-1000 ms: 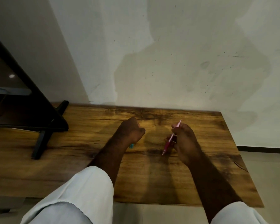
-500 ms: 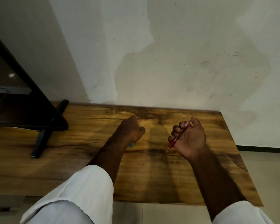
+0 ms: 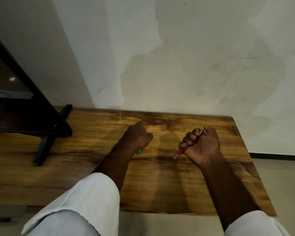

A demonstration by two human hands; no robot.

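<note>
Right hand (image 3: 203, 147) fisted round pink pen (image 3: 182, 151), tip angled down near wooden table (image 3: 160, 184); left hand (image 3: 138, 137) curled on teal piece (image 3: 138, 151), probably its cap: bring them together slowly, tip aligned with the opening.

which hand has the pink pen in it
The right hand, curled round the pink pen; the left hand shows only a teal tip beneath it.

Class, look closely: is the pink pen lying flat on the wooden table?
No, the right hand grips the pink pen in its fist, tip slanting down toward the table.
</note>
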